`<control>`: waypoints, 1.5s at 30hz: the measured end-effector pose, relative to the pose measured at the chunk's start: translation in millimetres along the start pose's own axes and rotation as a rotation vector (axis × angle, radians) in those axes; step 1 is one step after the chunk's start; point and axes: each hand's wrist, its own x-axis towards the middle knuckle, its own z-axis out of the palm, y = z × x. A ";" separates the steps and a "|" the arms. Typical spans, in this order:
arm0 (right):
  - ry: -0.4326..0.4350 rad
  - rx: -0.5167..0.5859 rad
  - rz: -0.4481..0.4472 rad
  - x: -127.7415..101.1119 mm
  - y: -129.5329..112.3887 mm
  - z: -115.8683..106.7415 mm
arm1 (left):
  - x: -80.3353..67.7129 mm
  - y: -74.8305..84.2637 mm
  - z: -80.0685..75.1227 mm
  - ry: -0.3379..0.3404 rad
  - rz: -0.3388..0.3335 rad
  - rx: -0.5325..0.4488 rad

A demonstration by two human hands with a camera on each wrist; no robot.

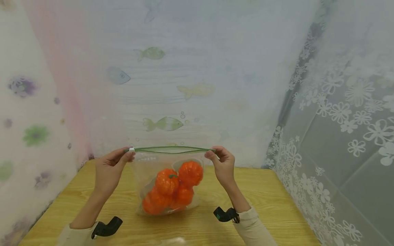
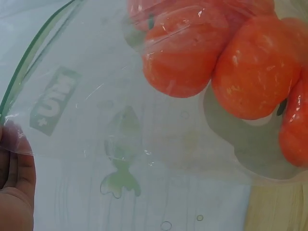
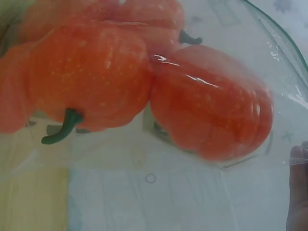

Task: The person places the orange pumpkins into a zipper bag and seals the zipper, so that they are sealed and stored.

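A clear slider zip bag (image 1: 144, 171) with a green-edged mouth hangs upright between both hands. Its two green strips bow slightly apart in the middle. At the top left corner, next to the white slider (image 1: 132, 149), my left hand (image 1: 108, 171) pinches the bag with thumb and fingers. My right hand (image 1: 224, 167) pinches the top right corner. Inside are several small orange toy pumpkins (image 1: 167, 181), bunched toward the bottom and right; one green stem (image 3: 67, 126) shows clearly in the right wrist view. Whether the bag's bottom touches the table cannot be told.
Below lies a wood-grain table (image 1: 255, 194). A pale curtain (image 1: 246, 102) printed with fish stands behind it, and a flowered sheet (image 1: 338, 136) runs along the right. Black wrist mounts (image 1: 107, 227) sit on both forearms.
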 end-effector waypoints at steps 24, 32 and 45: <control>-0.008 -0.136 0.042 -6.9 52.3 24.2 | 5.6 -88.8 -28.0 0.042 -0.037 -0.252; 0.005 -0.197 0.068 1.1 58.2 29.2 | 18.4 -104.9 -27.8 0.038 -0.022 -0.382; -0.013 -0.245 0.061 1.5 51.4 30.5 | 17.7 -105.2 -25.8 0.039 -0.029 -0.362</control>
